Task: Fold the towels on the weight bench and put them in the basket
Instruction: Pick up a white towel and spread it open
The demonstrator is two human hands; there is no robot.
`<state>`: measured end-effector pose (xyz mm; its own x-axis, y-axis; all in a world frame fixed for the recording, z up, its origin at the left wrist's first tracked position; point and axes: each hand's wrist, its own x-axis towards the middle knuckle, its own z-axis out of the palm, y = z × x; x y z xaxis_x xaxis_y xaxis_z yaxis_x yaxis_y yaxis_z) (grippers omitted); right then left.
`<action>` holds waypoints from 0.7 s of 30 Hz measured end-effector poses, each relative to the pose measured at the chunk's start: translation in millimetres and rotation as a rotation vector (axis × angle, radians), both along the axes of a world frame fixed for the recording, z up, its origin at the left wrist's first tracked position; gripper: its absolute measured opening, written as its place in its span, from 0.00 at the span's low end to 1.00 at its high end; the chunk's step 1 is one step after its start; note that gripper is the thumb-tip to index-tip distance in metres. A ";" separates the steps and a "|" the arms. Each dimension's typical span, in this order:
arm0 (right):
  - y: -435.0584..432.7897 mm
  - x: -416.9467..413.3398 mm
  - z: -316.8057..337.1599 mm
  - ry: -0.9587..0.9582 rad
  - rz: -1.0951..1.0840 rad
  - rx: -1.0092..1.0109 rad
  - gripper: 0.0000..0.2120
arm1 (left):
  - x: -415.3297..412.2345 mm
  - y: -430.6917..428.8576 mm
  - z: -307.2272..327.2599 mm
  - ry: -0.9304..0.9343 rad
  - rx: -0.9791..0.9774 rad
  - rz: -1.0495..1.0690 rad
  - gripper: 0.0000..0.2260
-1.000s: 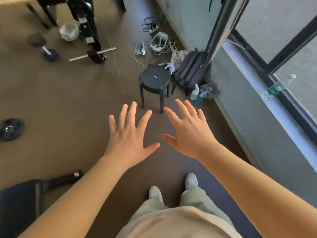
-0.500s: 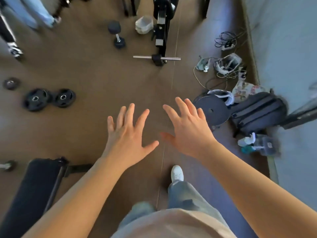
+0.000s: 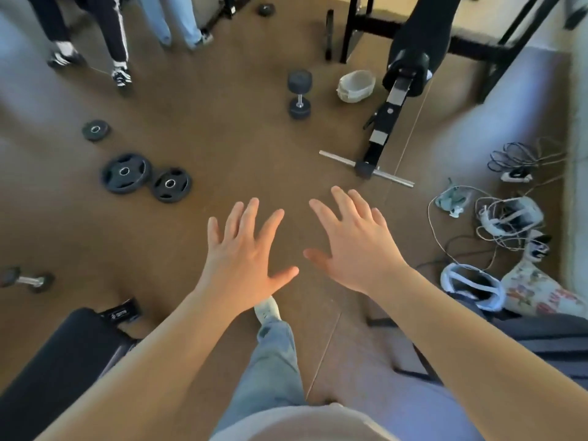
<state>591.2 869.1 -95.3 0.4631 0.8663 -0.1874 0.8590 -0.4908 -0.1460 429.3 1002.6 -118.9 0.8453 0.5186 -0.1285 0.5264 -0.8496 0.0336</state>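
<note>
While we hold both arms out over the brown floor (image 3: 222, 128), our left hand (image 3: 245, 253) and right hand (image 3: 353, 246) hang side by side, fingers straight and spread apart, palms down. The pale basket (image 3: 355, 85) sits far off on the floor, between a dumbbell (image 3: 299, 93) and a black frame (image 3: 386, 128). A black padded worktop (image 3: 63, 361) lies near left, partly behind our left forearm.

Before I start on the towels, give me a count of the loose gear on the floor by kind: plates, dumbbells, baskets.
Weight plates: 4 (the last is small, at the top edge)
Dumbbells: 2
Basket: 1
Total: 7
</note>
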 end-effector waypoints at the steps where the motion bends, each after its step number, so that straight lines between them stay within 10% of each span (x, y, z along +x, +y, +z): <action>1: 25.4 12.1 -0.9 -0.001 0.003 -0.004 0.41 | 10.9 25.0 -2.8 -0.002 -0.005 0.005 0.44; 21: 445.5 276.3 -4.2 0.054 -0.009 0.021 0.41 | 275.4 447.3 2.1 0.024 -0.056 0.042 0.45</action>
